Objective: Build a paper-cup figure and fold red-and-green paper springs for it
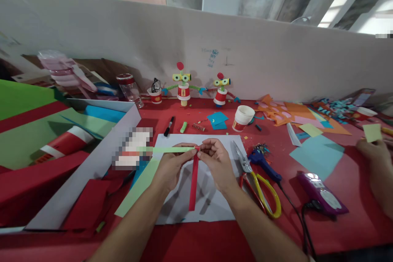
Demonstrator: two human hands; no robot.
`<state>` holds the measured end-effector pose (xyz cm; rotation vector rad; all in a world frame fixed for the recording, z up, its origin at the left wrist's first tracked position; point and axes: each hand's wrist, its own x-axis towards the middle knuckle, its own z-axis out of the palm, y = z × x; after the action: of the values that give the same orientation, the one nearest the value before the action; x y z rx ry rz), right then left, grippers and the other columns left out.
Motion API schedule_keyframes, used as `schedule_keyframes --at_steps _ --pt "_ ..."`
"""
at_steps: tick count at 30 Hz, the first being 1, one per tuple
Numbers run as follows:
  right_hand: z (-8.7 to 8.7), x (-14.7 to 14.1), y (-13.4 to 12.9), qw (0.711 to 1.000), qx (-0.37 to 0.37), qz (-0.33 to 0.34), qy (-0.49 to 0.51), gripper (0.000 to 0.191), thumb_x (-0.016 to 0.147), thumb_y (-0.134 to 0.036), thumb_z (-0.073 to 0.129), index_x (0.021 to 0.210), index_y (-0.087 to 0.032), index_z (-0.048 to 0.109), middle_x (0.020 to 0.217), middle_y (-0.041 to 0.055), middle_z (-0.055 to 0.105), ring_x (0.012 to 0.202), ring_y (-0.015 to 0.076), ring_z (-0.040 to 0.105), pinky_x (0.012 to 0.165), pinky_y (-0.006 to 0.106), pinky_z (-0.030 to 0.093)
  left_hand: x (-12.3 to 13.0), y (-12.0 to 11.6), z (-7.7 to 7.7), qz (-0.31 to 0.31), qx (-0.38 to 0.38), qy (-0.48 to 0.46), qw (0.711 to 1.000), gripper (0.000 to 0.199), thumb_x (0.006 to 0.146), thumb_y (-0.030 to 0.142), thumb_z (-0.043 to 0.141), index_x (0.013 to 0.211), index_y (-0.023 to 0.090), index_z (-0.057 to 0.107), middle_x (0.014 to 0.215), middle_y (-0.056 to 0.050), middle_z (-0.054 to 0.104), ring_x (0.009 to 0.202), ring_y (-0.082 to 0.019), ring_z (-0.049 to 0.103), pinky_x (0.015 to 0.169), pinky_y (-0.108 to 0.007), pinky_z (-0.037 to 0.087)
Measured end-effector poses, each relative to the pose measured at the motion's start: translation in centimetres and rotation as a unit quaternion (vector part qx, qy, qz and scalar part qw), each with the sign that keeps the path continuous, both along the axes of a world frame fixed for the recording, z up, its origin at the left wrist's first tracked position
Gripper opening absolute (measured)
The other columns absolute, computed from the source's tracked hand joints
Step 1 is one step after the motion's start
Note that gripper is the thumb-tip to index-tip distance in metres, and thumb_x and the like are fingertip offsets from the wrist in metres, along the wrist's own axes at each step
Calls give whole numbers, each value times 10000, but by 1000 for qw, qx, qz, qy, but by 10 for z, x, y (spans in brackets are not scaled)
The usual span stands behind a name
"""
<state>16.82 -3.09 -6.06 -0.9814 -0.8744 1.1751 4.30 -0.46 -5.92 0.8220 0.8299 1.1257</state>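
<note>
Over a white sheet (221, 208), my left hand (173, 163) and my right hand (215, 161) meet fingertip to fingertip. Between their thumbs and fingers they pinch the spot where two paper strips cross. The light green paper strip (166, 150) runs out to the left past my left hand. From the pinch, the red paper strip (194, 184) hangs down toward me. A small red fold shows at the crossing; its exact layering is hidden by my fingers. Both hands are closed.
Scissors (270, 200) and a blue glue gun (265, 166) with a cord lie right. Stacked paper cups (244, 116) and two paper-cup robot figures (184, 90) stand behind. A box (82, 168) of coloured paper is left. Another person's hand (373, 151) holds a yellow paper square at far right.
</note>
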Motion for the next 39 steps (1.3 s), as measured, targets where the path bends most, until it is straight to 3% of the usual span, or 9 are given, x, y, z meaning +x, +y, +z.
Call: schedule_keyframes --at_steps 5,11,17,21,26,29,33,39 --pt "2 0 -2 1000 2 4 -23 228 678 -211 708 874 -230 592 846 -6 596 808 144 556 744 269 452 1 -1 0 12 13 2 1000 189 608 200 797 773 136 730 755 -52 732 777 -186 666 772 -293 512" --pt "2 4 -1 988 -9 39 -150 183 796 -350 629 932 -239 681 903 28 660 821 176 582 717 292 447 1 -2 5 13 14 -5 1000 173 626 229 781 768 140 737 780 -65 739 822 -218 666 823 -340 501" --pt "4 7 0 975 15 -6 -223 109 792 -295 629 816 -260 729 724 1 654 682 167 559 666 293 417 0 -2 2 -2 4 4 1000 181 638 283 772 754 146 744 748 -61 718 794 -204 636 795 -332 478" --pt "6 8 -2 964 12 -23 -266 113 783 -286 616 755 -241 716 643 -5 613 623 157 523 624 286 386 -1 -2 -1 27 36 37 998 139 688 302 744 742 175 730 797 -16 675 809 -150 584 783 -263 441" --pt "1 8 0 982 -16 -9 -190 127 750 -311 622 678 -216 669 572 -28 547 554 131 447 551 270 335 1 -3 -1 -22 22 29 999 194 696 323 735 788 153 741 771 -41 675 764 -161 571 741 -271 446" --pt "-1 6 2 994 -42 -9 -96 154 698 -350 662 633 -210 652 535 -37 518 535 118 411 547 268 324 2 -4 1 -37 7 23 999 236 663 320 762 824 149 740 739 -48 682 721 -161 582 728 -276 456" --pt "-2 5 5 994 -102 -1 42 216 601 -395 727 615 -199 638 556 -30 546 527 106 429 554 267 339 1 -3 3 -102 27 24 994 222 679 303 751 860 177 724 816 -47 698 766 -171 621 746 -275 470" --pt "-1 5 4 994 -101 15 -25 188 640 -375 704 643 -194 650 564 -31 560 516 101 470 511 252 307 -2 1 -1 -56 40 110 992 165 665 308 756 736 160 743 707 -45 704 729 -186 624 752 -300 472"
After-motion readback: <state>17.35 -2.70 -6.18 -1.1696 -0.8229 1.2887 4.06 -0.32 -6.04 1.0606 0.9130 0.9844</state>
